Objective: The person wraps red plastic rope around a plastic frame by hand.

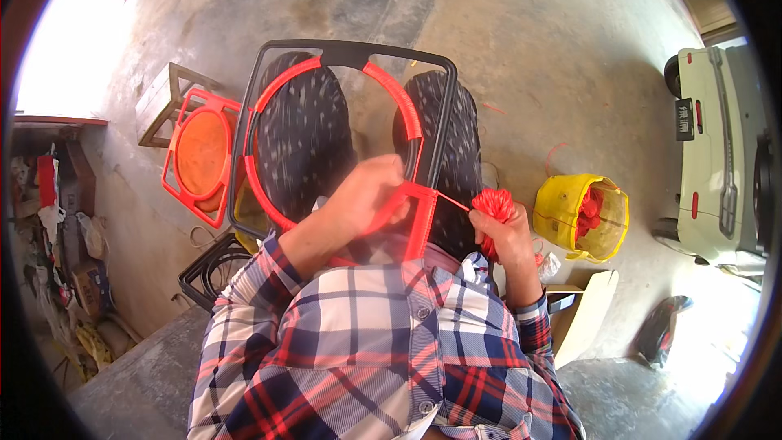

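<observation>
L hand (371,195) curled & blurred by the red-wrapped bar (420,228) of the blk frame (442,126), which lies over the knees (305,130) (can't tell what, if anything, it grips). Red strand (454,201) runs straight from bar to R hand (507,236), thumb & fingers pinching a red cord bundle (494,206). Far R: yellow bucket (558,208) w/ red stuff (590,212) inside.
</observation>
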Motion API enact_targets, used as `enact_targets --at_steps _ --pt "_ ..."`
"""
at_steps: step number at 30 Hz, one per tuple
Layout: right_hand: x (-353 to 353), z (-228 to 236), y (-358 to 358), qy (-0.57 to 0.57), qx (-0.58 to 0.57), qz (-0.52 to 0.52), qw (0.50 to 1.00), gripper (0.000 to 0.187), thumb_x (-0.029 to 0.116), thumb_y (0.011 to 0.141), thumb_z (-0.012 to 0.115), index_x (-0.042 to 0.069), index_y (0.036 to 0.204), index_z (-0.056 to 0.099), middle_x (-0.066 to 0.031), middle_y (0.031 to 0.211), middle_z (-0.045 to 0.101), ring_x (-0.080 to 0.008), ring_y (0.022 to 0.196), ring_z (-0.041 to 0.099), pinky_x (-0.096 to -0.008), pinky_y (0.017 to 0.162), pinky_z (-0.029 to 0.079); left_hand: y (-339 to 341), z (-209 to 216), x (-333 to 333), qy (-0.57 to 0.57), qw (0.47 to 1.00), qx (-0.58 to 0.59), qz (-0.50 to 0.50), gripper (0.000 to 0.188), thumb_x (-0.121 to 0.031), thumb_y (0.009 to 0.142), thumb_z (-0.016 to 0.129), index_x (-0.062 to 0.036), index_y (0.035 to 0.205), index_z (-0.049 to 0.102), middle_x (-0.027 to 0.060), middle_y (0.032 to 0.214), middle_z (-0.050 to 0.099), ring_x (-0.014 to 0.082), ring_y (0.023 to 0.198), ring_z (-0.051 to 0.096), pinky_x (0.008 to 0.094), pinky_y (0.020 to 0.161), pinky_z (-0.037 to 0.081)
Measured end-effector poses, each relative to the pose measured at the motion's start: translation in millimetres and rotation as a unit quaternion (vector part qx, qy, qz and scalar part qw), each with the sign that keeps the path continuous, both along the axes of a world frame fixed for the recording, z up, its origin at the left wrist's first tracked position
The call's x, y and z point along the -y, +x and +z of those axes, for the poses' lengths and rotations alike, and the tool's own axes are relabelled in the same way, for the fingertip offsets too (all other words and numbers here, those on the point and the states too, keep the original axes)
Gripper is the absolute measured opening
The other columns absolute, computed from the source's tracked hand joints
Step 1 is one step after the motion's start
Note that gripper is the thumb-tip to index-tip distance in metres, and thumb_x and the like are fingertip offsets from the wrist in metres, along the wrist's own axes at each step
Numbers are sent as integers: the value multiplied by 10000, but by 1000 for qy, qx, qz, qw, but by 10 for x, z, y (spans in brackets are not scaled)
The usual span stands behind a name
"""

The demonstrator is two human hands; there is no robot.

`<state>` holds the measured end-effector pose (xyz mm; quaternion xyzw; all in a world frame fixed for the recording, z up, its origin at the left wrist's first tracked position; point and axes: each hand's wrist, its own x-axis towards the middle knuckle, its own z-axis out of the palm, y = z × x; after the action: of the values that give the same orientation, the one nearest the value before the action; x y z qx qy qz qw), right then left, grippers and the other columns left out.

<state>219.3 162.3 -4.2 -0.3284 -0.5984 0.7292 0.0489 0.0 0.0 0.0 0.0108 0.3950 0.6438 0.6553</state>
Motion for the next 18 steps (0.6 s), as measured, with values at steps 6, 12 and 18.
enact_targets --at_steps 6,12,18 --pt "-414 -24 -354 225 67 -57 970 320 192 785 730 -4 1003 601 -76 699 634 -153 577 599 -304 553 474 23 61 -74 -63 994 -85 34 80 -138 787 482 -63 762 487 117 620 544 249 488 550 356 476 456" --pt "-246 497 -969 548 -110 86 825 407 176 711 734 68 1070 577 -99 866 651 -281 790 647 -376 681 505 125 229 -128 49 979 -145 134 390 -219 904 457 7 1220 486 94 1176 546 172 1072 508 313 928 416" --pt "-68 290 -1154 639 -178 36 748 433 189 627 803 113 988 575 -74 1133 598 -279 1078 567 -426 861 449 56 20 -100 12 943 -297 149 364 -13 819 481 7 1182 499 67 1060 575 123 945 539 252 867 422"
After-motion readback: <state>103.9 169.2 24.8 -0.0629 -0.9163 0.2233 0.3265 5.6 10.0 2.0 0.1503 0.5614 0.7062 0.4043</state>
